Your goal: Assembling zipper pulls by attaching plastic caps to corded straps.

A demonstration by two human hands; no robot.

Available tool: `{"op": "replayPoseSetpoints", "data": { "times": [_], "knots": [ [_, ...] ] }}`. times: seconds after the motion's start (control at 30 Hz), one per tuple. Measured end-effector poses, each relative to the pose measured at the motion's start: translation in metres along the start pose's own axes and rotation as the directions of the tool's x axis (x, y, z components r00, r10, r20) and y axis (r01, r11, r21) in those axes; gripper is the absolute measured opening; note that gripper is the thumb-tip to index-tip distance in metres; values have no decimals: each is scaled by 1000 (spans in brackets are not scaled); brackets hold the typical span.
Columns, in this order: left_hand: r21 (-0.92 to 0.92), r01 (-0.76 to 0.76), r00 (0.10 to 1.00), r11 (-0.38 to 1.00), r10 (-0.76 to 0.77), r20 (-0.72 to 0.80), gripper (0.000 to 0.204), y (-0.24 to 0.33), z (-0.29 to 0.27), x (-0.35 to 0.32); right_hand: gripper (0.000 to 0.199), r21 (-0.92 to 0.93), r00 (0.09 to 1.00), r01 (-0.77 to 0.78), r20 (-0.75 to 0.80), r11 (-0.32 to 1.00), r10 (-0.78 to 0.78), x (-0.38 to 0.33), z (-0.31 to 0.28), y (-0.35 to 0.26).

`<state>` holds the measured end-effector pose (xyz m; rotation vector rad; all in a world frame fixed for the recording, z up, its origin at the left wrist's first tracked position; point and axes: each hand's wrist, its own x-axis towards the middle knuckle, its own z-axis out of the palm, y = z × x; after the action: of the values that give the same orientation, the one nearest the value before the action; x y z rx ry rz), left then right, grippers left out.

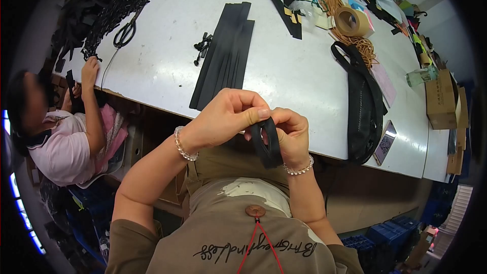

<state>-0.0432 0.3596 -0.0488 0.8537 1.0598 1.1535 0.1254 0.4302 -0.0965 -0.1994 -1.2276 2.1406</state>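
Note:
Close in front of my body, over the table's near edge, a black strip (267, 149) hangs in a loop between my hands. My left hand (231, 115) pinches its upper end between thumb and fingers. Closed on the same strip from the other side is my right hand (292, 134), with its fingers curled. The strip looks like zipper tape, but its fine detail is too small to tell. Just beyond my left hand lies a stack of long flat black strips (223, 56). Several small black parts (203, 48) are scattered along its left side.
At the left a person (68, 142) handles black pieces beside a heap of black parts (109, 18). Black-handled scissors (125, 34) lie near there. On the right are a black bag-like piece (362, 106), a phone (385, 142), a tape roll (351, 22) and cardboard boxes (440, 99).

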Motion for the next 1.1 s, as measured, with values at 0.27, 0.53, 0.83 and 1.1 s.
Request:
{"op": "replayPoseSetpoints", "data": {
  "times": [0.27, 0.53, 0.83, 1.1],
  "knots": [
    [156, -23, 992, 987, 41, -117, 16, -11, -4, -1, 9, -561, 971, -237, -146, 793, 187, -1, 14, -25],
    [38, -25, 999, 999, 26, -36, 16, -12, -2, -5, 9, -604, 991, 134, 58, 785, -125, -6, 1, -5],
    [-25, -64, 976, 998, 58, -209, 22, -9, -21, -15, 11, -674, 975, 198, 209, 711, -74, -6, 13, -4],
    [-100, -110, 967, 989, 83, -239, 29, -18, -4, -14, 6, -551, 987, -44, -151, 834, -48, -20, 9, 23]
  ]
}}
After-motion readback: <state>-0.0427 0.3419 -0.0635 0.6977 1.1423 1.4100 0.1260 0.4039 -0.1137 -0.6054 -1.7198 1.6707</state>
